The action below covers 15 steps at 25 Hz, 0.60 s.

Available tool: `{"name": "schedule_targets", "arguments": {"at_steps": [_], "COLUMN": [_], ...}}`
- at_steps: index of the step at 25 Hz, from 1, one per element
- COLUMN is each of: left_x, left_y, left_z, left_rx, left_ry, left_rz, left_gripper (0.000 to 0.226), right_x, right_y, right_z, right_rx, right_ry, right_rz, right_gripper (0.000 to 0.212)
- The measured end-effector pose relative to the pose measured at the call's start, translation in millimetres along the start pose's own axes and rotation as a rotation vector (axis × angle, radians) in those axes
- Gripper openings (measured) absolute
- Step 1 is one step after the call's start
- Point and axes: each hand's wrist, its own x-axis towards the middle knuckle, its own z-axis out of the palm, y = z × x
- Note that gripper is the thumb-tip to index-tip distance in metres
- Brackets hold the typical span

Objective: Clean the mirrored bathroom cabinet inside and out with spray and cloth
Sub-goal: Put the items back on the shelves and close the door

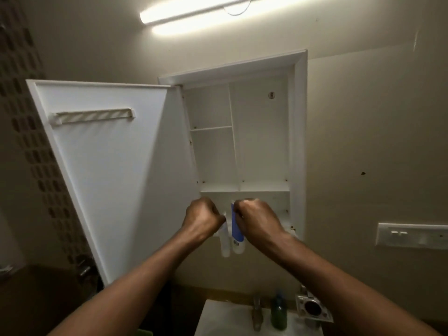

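The cabinet (261, 132) is white, set into a beige wall, with its door (114, 170) swung wide to the left so that only the plain white back of it shows (the mirrored face is turned away from the camera). A striped rail (93, 115) runs across the upper part of the door's inner side. Inside, a vertical divider splits the upper space into a narrow left column with one small shelf (211, 128) and a taller right column; a full-width shelf (244, 187) closes them off below, and the lowest compartment sits under it.

Both forearms reach up from the bottom corners toward that lowest compartment. The left hand (203, 219) is clenched around a white bottle (225, 243), whose lower end hangs below the fist. The right hand (257, 220) is curled around a blue and white tube (237, 229), just beside the white bottle; the two knuckle lines nearly meet in front of the cabinet's bottom edge.

Below, a white sink (228, 318) carries a metal tap (257, 314), with a green bottle (278, 314) standing just to its right. A lit tube light (208, 13) crosses the ceiling, and a switch plate (412, 235) sits on the wall to the right.
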Motion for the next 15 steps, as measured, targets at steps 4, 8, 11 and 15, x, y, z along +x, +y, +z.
{"name": "schedule_targets", "arguments": {"at_steps": [4,8,11,15], "left_x": [23,51,75,103], "left_y": [35,57,64,62], "left_z": [-56,-90,-103,-103], "left_rx": [-0.063,-0.069,-0.054,-0.07], "left_ry": [0.126,0.224,0.255,0.258], "left_rz": [0.011,0.052,0.045,0.018], "left_gripper": [0.016,0.009,0.005,0.007], "right_x": [37,81,111,138], "right_y": [-11,-25,-40,-49], "right_z": [-57,-81,-83,-77], "right_rx": [-0.002,0.017,-0.001,-0.091], "right_ry": [0.206,0.336,0.351,0.326], "right_rz": [-0.085,-0.142,-0.135,-0.082], "right_gripper": [0.013,0.007,0.005,0.006]}}
